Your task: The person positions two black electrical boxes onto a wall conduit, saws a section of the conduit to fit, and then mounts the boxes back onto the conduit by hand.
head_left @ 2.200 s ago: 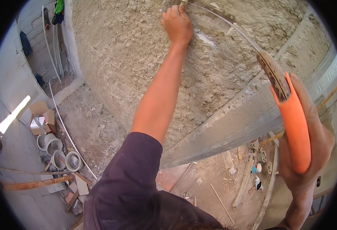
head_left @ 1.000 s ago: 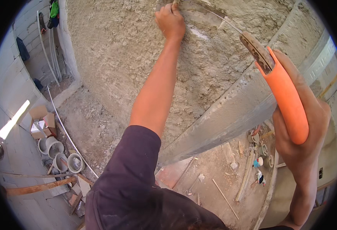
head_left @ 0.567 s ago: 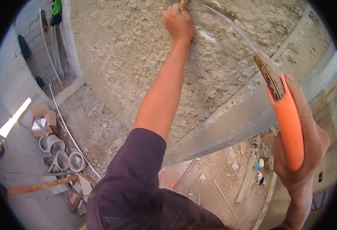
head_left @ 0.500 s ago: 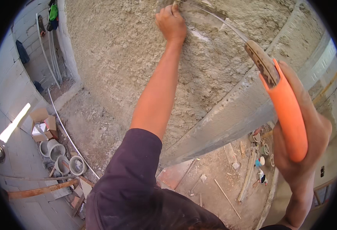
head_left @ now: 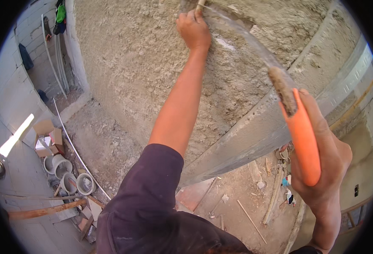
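My right hand (head_left: pixel 322 165) is wrapped round the orange handle of a handsaw (head_left: pixel 302 146). Its narrow blade, smeared by motion and seen nearly edge-on, runs up and left toward the top of the view. There my left hand (head_left: pixel 194 30) is closed on a pale, thin stick-like piece (head_left: pixel 200 5), with the arm stretched out over a rough plastered wall (head_left: pixel 144 63). The blade's far end comes close to this piece; whether they touch I cannot tell. A shallow recess in the wall lies behind the blade.
A smooth concrete edge (head_left: pixel 241 137) runs diagonally below the saw. Down on the left stand several buckets (head_left: pixel 84 183) and an open cardboard box (head_left: pixel 48 137). A long white pipe (head_left: pixel 78 152) lies on the rubble-strewn ground. Planks and sticks (head_left: pixel 251 220) are scattered at lower right.
The saw and my right hand have shifted left, with the handle's upper end lower and the blade now blurred. My left hand has moved slightly right and down, showing more of the pale piece.
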`<state>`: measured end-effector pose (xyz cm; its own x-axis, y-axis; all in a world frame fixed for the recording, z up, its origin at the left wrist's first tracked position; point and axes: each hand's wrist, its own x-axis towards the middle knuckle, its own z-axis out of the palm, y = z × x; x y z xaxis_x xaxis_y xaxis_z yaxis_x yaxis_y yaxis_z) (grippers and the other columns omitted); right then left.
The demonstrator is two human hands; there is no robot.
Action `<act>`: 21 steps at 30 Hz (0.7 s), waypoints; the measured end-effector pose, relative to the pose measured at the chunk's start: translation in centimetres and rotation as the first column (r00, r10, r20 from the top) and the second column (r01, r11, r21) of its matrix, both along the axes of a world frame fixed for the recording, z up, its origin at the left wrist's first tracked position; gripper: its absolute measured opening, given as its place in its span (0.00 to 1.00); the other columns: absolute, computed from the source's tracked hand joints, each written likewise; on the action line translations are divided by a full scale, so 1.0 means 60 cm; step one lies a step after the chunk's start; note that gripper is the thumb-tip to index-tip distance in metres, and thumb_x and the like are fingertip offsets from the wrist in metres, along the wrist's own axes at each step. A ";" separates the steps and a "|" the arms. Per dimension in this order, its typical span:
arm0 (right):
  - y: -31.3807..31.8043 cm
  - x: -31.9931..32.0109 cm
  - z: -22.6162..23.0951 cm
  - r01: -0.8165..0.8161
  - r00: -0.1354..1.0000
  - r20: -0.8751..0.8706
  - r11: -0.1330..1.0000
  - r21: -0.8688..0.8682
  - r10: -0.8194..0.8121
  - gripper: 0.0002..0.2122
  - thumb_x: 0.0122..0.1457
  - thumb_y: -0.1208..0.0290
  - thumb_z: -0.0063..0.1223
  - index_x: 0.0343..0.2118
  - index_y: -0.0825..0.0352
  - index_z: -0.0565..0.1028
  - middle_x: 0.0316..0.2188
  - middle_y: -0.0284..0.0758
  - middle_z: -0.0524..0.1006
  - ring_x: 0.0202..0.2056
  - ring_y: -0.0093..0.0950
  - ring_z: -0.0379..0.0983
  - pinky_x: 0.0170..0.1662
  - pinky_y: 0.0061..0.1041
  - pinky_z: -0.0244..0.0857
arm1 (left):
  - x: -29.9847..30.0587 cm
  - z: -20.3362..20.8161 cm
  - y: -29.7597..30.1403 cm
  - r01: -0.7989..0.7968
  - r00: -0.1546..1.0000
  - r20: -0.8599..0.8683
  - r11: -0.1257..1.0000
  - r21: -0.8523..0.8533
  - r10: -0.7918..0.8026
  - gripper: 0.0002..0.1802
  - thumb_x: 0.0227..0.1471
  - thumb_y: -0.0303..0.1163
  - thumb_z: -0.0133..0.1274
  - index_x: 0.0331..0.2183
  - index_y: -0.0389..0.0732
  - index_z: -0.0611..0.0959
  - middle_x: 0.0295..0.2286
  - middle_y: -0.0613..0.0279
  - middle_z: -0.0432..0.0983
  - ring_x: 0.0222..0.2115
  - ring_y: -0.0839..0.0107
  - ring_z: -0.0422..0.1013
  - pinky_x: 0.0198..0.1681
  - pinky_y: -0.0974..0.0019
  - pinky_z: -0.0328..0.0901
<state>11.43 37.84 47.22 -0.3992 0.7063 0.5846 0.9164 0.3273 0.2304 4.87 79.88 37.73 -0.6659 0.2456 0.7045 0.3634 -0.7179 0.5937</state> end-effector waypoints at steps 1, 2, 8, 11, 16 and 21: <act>-0.004 0.000 0.001 0.016 1.000 -0.008 0.999 -0.028 -0.016 0.32 0.43 0.88 0.46 0.58 0.74 0.71 0.46 0.50 0.80 0.43 0.37 0.82 0.48 0.25 0.71 | -0.004 0.000 -0.004 -0.003 1.000 0.019 1.000 0.000 0.003 0.16 0.63 0.40 0.50 0.36 0.40 0.87 0.29 0.55 0.71 0.33 0.54 0.66 0.39 0.53 0.62; -0.005 0.001 0.007 0.027 1.000 -0.008 0.999 -0.037 -0.027 0.31 0.43 0.89 0.46 0.58 0.75 0.71 0.47 0.50 0.79 0.45 0.38 0.81 0.49 0.25 0.70 | -0.004 -0.003 -0.011 0.036 0.999 0.006 0.999 -0.034 -0.036 0.16 0.63 0.40 0.50 0.37 0.40 0.86 0.30 0.55 0.70 0.35 0.55 0.66 0.41 0.53 0.62; 0.004 0.000 0.013 -0.007 0.999 0.043 0.996 0.089 0.003 0.33 0.44 0.89 0.47 0.59 0.71 0.71 0.43 0.49 0.81 0.35 0.33 0.82 0.44 0.26 0.72 | 0.008 0.012 -0.014 0.026 1.000 0.018 0.998 -0.064 -0.025 0.17 0.64 0.42 0.49 0.42 0.41 0.86 0.32 0.58 0.69 0.38 0.56 0.65 0.47 0.54 0.61; -0.008 0.003 0.007 0.015 1.000 -0.018 0.999 0.043 -0.014 0.33 0.43 0.88 0.48 0.59 0.69 0.72 0.40 0.48 0.82 0.31 0.31 0.82 0.40 0.25 0.73 | 0.013 0.019 -0.018 -0.002 1.000 0.016 0.998 -0.063 0.003 0.17 0.64 0.42 0.49 0.42 0.44 0.87 0.32 0.59 0.70 0.38 0.57 0.65 0.46 0.54 0.61; 0.002 0.000 0.018 0.014 1.000 0.007 0.995 0.096 -0.014 0.32 0.43 0.85 0.47 0.57 0.69 0.73 0.34 0.45 0.82 0.25 0.28 0.78 0.34 0.23 0.70 | 0.011 0.008 -0.025 -0.087 0.996 -0.032 0.984 -0.153 0.083 0.19 0.65 0.46 0.47 0.44 0.47 0.88 0.32 0.60 0.71 0.39 0.57 0.66 0.46 0.51 0.61; -0.025 0.001 0.023 -0.024 0.989 -0.148 0.999 0.020 0.027 0.30 0.43 0.85 0.48 0.56 0.69 0.74 0.32 0.43 0.81 0.22 0.30 0.74 0.34 0.24 0.69 | -0.004 0.007 -0.063 -0.109 0.971 -0.235 0.958 -0.267 0.045 0.22 0.63 0.50 0.50 0.38 0.43 0.89 0.28 0.58 0.76 0.36 0.56 0.69 0.45 0.52 0.61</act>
